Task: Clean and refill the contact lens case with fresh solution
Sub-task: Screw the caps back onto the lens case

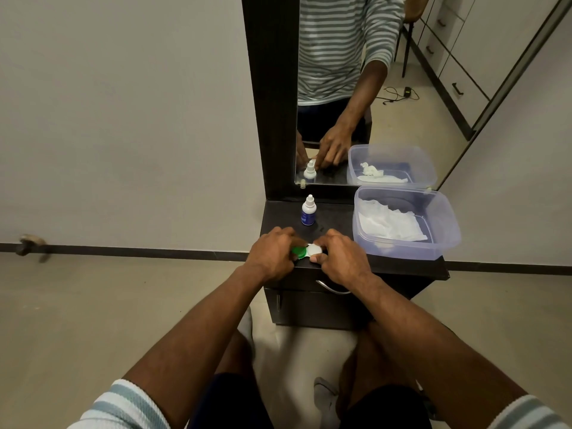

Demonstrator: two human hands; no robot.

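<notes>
A contact lens case [308, 252] with one green cap and one white cap lies near the front edge of a dark dresser top [334, 218]. My left hand [274, 253] grips the green side. My right hand [339, 257] holds the white side, thumb under its edge. Fingers hide much of the case. A small white solution bottle [308, 212] with a blue label stands upright and capped just behind my hands.
A clear plastic tub [445, 224] holding white tissue [390, 224] sits at the right of the dresser top. A mirror [356, 88] stands behind, reflecting the bottle and tub. A drawer handle [332, 289] sits below the front edge. A wall is to the left.
</notes>
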